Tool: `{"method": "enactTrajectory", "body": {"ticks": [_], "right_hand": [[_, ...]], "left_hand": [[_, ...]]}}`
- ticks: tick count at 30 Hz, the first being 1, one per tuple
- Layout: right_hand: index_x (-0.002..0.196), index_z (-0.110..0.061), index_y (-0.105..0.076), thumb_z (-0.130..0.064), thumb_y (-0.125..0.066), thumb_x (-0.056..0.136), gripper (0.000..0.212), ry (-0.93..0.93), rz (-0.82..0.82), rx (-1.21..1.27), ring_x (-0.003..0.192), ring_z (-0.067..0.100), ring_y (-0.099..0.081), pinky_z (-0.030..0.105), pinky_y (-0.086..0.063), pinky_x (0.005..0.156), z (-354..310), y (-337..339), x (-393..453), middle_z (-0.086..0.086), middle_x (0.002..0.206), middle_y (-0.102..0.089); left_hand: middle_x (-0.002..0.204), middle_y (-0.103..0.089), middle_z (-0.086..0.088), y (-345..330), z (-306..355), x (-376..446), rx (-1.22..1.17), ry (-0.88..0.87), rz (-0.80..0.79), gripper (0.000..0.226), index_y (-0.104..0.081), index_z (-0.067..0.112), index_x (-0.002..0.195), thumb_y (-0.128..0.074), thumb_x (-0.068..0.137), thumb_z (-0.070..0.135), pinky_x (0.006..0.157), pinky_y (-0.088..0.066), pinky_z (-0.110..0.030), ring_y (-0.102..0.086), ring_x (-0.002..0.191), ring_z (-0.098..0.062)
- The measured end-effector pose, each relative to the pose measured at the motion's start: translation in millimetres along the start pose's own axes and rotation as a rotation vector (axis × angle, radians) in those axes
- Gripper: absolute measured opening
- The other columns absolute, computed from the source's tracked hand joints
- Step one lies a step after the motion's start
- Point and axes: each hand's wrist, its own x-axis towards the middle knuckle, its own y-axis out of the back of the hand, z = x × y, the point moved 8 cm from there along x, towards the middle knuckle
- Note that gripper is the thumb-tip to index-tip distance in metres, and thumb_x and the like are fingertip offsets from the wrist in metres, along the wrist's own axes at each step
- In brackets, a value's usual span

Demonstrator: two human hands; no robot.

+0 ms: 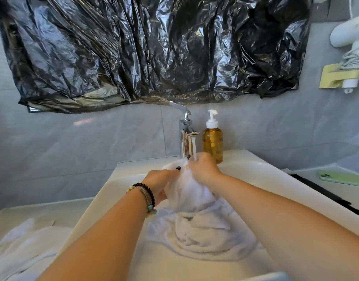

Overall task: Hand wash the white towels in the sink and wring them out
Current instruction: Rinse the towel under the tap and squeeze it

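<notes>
From the head camera, both hands were bunched around the top of a white towel [196, 220] that rose out of the sink [261, 179], its lower folds pooled on the basin floor. The left hand [160, 184], with beaded bracelets [146, 196] on its wrist, gripped the cloth from the left side, and the right hand [203, 169] clutched it from the right, fingers curled into the fabric just under the faucet [185, 134]. A thin stream of water [194, 149] ran from the spout onto the right hand's knuckles. An amber soap bottle [212, 142] with a white pump stood just beside the faucet on the sink's rim. More white towels [26, 246] lay heaped on the tabletop [42, 209] left of the sink. A green phone [342, 178] rested at the right, and crinkled black plastic [154, 47] hung on the wall above.
</notes>
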Motion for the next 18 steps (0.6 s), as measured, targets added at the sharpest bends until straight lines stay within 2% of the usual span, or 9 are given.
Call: {"method": "enactTrajectory", "body": {"ticks": [2,4,6,8,11,13,15,16,18], "right_hand": [[0.083,-0.006,-0.061,-0.015,-0.045,0.1,0.025,-0.034,0.045,0.014,0.072,0.022,-0.052,0.023,-0.038,0.058,-5,11,2,0.008,0.077,-0.056],[0.101,-0.001,-0.061,-0.011,-0.046,0.099,0.018,-0.063,0.087,0.0,0.086,0.027,-0.06,0.027,-0.041,0.068,-12,19,-3,0.012,0.091,-0.062],[0.081,-0.009,-0.059,-0.015,-0.052,0.095,0.017,-0.099,0.128,0.197,0.074,0.024,-0.058,0.029,-0.038,0.066,-9,29,-9,0.007,0.078,-0.06],[0.066,-0.014,-0.057,-0.027,-0.058,0.092,0.029,-0.138,-0.025,0.331,0.067,0.024,-0.054,0.03,-0.04,0.069,-5,33,-15,0.008,0.067,-0.056],[0.079,-0.011,-0.065,-0.022,-0.064,0.092,0.017,-0.137,-0.245,0.41,0.074,0.025,-0.059,0.031,-0.044,0.07,3,42,-26,0.011,0.076,-0.062],[0.083,-0.012,-0.068,-0.012,-0.062,0.093,0.012,-0.092,-0.233,0.269,0.067,0.017,-0.056,0.024,-0.043,0.059,7,55,-28,0.005,0.073,-0.062],[0.068,-0.015,-0.062,-0.008,-0.056,0.095,0.028,0.015,-0.127,0.043,0.061,0.013,-0.048,0.023,-0.036,0.054,5,65,-26,0.001,0.064,-0.054],[0.06,-0.017,-0.054,-0.01,-0.052,0.096,0.037,0.06,-0.056,-0.071,0.06,0.013,-0.043,0.023,-0.032,0.053,0,66,-25,0.0,0.061,-0.049],[0.057,-0.018,-0.046,-0.017,-0.045,0.099,0.042,0.073,0.045,-0.192,0.063,0.016,-0.042,0.024,-0.028,0.051,-7,63,-23,0.001,0.063,-0.045]], "left_hand": [[0.091,-0.074,-0.014,-19,2,-8,0.019,-0.048,-0.158,0.016,-0.068,-0.006,0.106,-0.062,0.093,0.003,0.062,-0.058,-0.031,-0.071,0.075,-0.023],[0.097,-0.074,-0.02,-29,6,-15,0.082,-0.131,-0.162,0.013,-0.07,-0.005,0.101,-0.061,0.094,0.003,0.069,-0.061,-0.033,-0.069,0.079,-0.023],[0.097,-0.074,-0.018,-36,11,-17,0.114,-0.181,-0.104,0.012,-0.072,0.001,0.096,-0.063,0.095,0.009,0.078,-0.059,-0.036,-0.068,0.08,-0.024],[0.093,-0.075,-0.014,-41,14,-15,0.155,-0.189,-0.043,0.014,-0.074,0.008,0.092,-0.064,0.095,0.015,0.086,-0.058,-0.044,-0.069,0.08,-0.025],[0.093,-0.073,-0.018,-51,21,-13,0.182,-0.201,0.011,0.022,-0.073,0.003,0.098,-0.06,0.097,0.021,0.078,-0.06,-0.041,-0.066,0.077,-0.026],[0.082,-0.068,-0.012,-57,28,-14,0.206,-0.21,0.04,0.023,-0.069,0.003,0.096,-0.057,0.099,0.023,0.059,-0.052,-0.027,-0.061,0.067,-0.021],[0.075,-0.059,-0.007,-62,33,-19,0.206,-0.197,0.063,0.026,-0.064,0.007,0.09,-0.055,0.1,0.029,0.053,-0.042,-0.025,-0.054,0.062,-0.017],[0.076,-0.058,-0.009,-65,37,-20,0.233,-0.214,0.073,0.029,-0.064,0.004,0.094,-0.052,0.101,0.03,0.056,-0.043,-0.028,-0.054,0.065,-0.02],[0.093,-0.059,-0.019,-77,41,-22,0.295,-0.241,0.03,0.035,-0.064,-0.003,0.107,-0.042,0.105,0.025,0.081,-0.049,-0.04,-0.059,0.089,-0.031]]}}
